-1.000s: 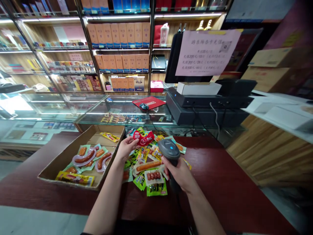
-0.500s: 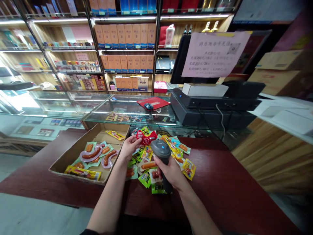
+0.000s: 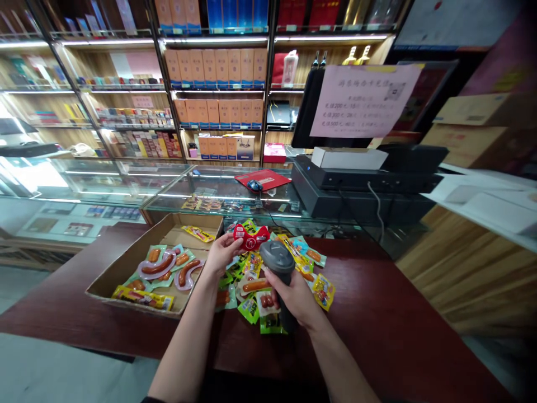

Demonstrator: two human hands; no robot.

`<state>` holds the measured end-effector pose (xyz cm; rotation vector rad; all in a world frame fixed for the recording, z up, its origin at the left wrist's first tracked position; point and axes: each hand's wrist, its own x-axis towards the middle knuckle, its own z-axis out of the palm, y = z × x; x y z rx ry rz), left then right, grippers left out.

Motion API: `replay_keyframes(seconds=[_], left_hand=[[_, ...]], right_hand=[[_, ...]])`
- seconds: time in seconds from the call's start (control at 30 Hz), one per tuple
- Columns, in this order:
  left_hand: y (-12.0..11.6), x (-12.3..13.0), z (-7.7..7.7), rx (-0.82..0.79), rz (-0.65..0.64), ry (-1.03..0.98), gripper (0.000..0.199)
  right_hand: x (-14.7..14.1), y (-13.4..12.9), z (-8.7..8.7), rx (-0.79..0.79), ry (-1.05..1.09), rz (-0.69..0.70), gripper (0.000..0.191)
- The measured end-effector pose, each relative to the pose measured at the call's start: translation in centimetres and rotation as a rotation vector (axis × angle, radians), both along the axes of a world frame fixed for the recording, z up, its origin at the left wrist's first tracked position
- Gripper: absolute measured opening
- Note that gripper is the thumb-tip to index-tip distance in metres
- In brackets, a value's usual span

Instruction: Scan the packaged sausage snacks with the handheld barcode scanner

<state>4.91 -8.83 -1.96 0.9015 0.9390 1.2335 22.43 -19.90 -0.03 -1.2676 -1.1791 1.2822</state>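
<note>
My left hand (image 3: 222,254) pinches a red snack packet (image 3: 250,237) by its left end, with a white label facing up. My right hand (image 3: 297,294) is wrapped round the handle of a dark grey barcode scanner (image 3: 277,256), its head just right of the packet. Under both hands spreads a heap of small snack packets, among them a sausage packet (image 3: 255,285), a green packet (image 3: 249,309) and a yellow packet (image 3: 323,291). At the left, an open cardboard box (image 3: 100,282) holds several packed sausages, including a curved sausage (image 3: 157,265) and a long yellow packet (image 3: 142,298).
Behind the dark red table (image 3: 369,336) runs a glass display counter (image 3: 176,187) with a red mouse pad (image 3: 272,178) and a mouse (image 3: 254,185). A monitor with a pink sign (image 3: 361,103) stands over a dark cash drawer (image 3: 335,196) at the right.
The blue light on the scanner's head no longer shows. The view has tipped slightly, while both hands keep nearly the same place with the packet and scanner.
</note>
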Motion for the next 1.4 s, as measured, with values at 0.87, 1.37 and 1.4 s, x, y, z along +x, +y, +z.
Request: replay_keyframes(seconds=[0.87,1.37,1.4], left_hand=[[-3.6,-15.1,2.5,0.093,0.53,-0.001,0.05],[-1.4,1.8,1.9,0.112,0.005,0.151,0.046],[-1.2,2.7,1.4,0.126,-0.021,0.169,0.045]], right_hand=[[-4.1,3.0,-0.2,-0.003,-0.055,0.11,0.04],[5.5,0.5,0.2,-0.012,-0.058,-0.22,0.042],[6.1,0.4,0.1,-0.018,-0.055,-0.242,0.042]])
